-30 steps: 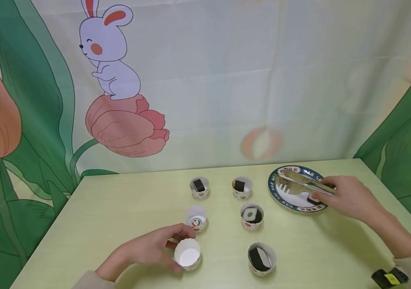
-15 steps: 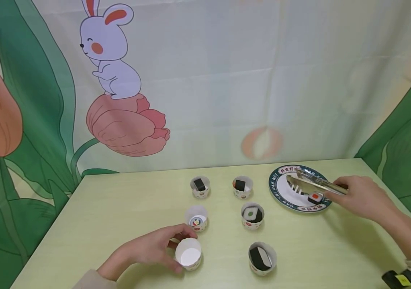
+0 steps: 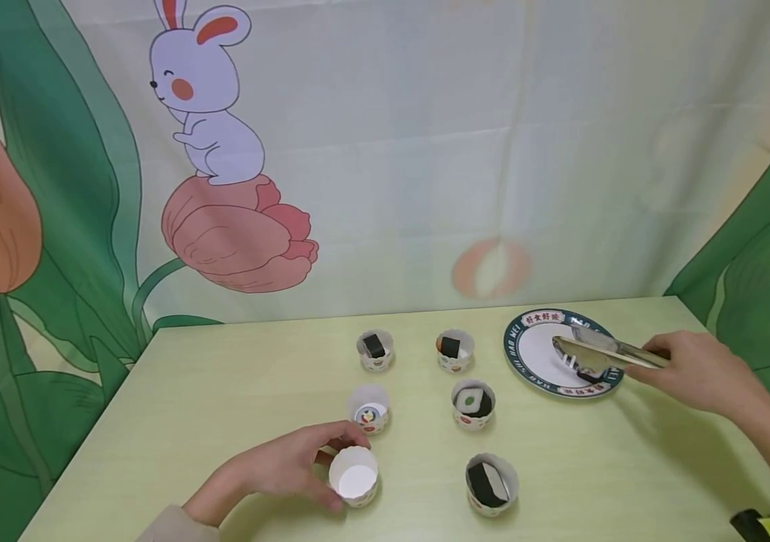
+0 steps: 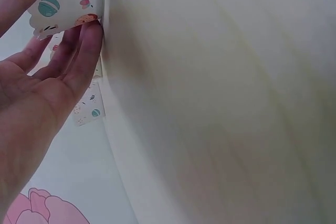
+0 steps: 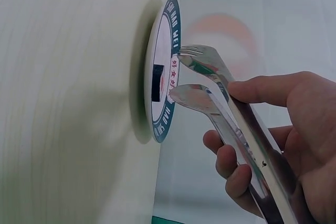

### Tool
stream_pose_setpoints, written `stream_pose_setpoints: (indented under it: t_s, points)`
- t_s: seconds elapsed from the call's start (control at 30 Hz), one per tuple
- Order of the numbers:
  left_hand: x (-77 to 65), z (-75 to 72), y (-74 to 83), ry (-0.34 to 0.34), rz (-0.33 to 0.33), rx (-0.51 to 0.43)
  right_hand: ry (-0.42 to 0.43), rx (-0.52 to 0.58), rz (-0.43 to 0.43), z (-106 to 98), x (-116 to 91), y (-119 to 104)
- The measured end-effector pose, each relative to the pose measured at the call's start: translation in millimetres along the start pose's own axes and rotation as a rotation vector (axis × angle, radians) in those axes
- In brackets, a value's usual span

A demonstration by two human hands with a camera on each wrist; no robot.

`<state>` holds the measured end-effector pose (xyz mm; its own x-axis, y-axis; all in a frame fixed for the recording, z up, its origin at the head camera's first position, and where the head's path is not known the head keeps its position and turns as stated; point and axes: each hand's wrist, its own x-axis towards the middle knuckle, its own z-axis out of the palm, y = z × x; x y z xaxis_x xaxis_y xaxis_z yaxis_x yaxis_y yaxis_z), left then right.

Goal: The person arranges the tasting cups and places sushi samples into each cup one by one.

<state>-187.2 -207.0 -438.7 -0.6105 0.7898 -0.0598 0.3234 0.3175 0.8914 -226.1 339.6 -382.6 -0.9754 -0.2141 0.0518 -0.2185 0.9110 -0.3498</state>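
My left hand (image 3: pixel 286 468) holds a white paper cup (image 3: pixel 356 491) at the table's front, thumb and fingers around its side. Nothing shows inside this cup. In the left wrist view the fingers lie along its printed wall (image 4: pixel 65 3). My right hand (image 3: pixel 706 370) grips metal tongs (image 5: pixel 244 129), one tip fork-shaped, the other rounded. Their tips are spread over a blue-rimmed plate (image 3: pixel 515 348). A black-wrapped sushi piece (image 5: pixel 157 83) sits on the plate, just beyond the tips; in the head view the tongs partly cover it.
Behind the held cup stands another cup (image 3: pixel 369 403) with only a printed bottom showing. Other cups with sushi stand at the back (image 3: pixel 375 363), back middle (image 3: pixel 455 364), centre right (image 3: pixel 471 422) and front right (image 3: pixel 490 507). A printed curtain (image 3: pixel 385 188) hangs behind the table.
My right hand and the tongs have moved to the right across the plate, bringing the tips over the sushi piece. My left hand stays at the cup.
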Motion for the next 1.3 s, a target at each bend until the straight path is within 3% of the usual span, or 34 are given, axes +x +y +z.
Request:
stream_pose_setpoints:
  t_s: [0.53,0.9,1.3]
  points:
    - [0.0,1.1,2.4,0.027,-0.050,0.009,-0.057,-0.040,0.046,-7.6,-4.4,3.8]
    - [-1.0,2.3,1.2,0.018,-0.045,-0.007,-0.091,-0.037,0.063,-8.2,-5.1,4.4]
    - [0.5,1.8,1.4,0.022,-0.016,-0.013,-0.068,-0.061,0.037,-6.2,-5.4,5.0]
